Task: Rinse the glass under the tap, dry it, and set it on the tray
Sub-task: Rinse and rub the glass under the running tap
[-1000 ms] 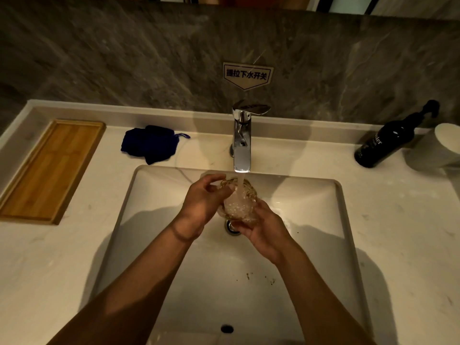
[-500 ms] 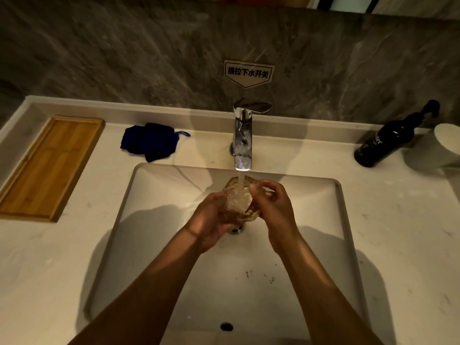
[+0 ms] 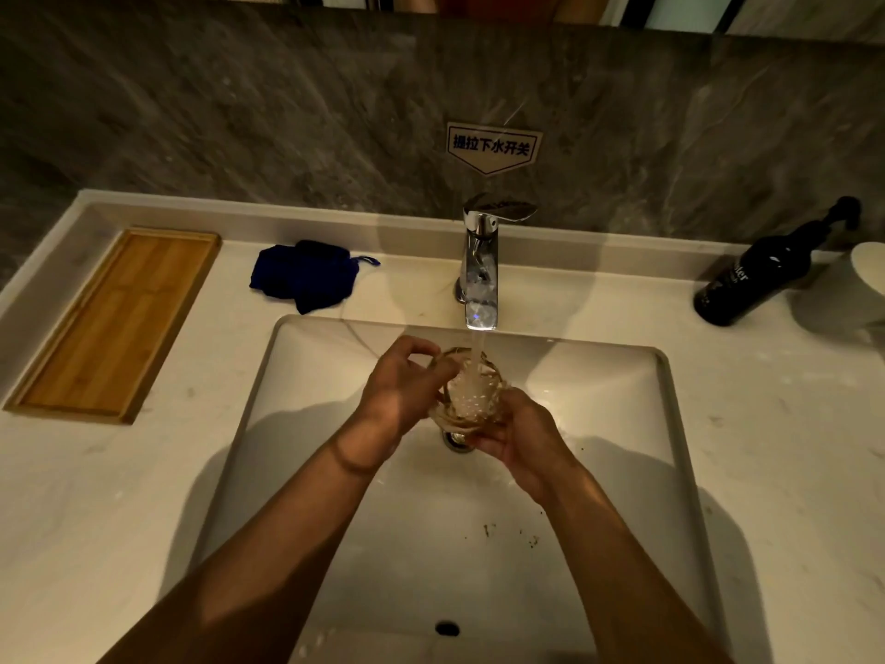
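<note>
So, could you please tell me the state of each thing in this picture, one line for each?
tap: running, water falling into the glass
glass: held in both hands under the stream, filling
left hand: gripping the glass at its side
right hand: holding the glass from below
wooden tray: empty, on the counter
blue cloth: crumpled, unused, beside the tap
dark pump bottle: standing, untouched
sink: wet, specks near the drain

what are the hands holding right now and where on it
Both hold the glass under the tap's stream: the left hand grips its side and rim, the right hand cups its lower side and base.
</note>
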